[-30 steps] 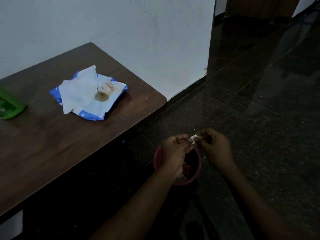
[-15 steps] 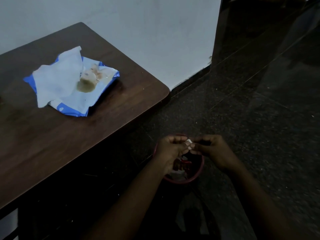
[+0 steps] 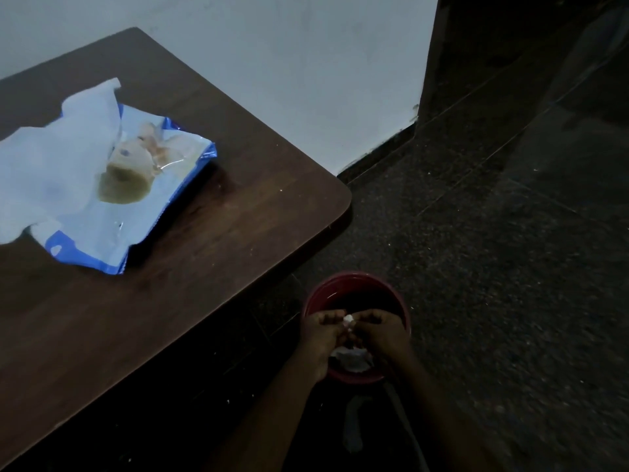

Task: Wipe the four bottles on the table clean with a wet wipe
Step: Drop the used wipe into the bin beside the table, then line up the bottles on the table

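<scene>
A blue and white pack of wet wipes (image 3: 143,206) lies on the dark wooden table (image 3: 221,274), with a white wipe (image 3: 58,165) pulled out and draped over it. No bottle is in view. My left hand (image 3: 321,338) and my right hand (image 3: 383,330) are down over a red bin (image 3: 354,284) on the floor, right of the table. Together the fingertips pinch a small white scrap of wipe (image 3: 348,321). More crumpled white wipes (image 3: 350,361) lie inside the bin, below my hands.
A white wall (image 3: 289,63) runs behind the table and ends at a dark corner (image 3: 429,80). The floor (image 3: 510,250) is dark speckled stone. The table's rounded corner (image 3: 343,195) is just left of the bin.
The view has shifted left and down, so the green object at the table's left has left the frame. My hands have sunk lower into the bin, still pinching the white scrap.
</scene>
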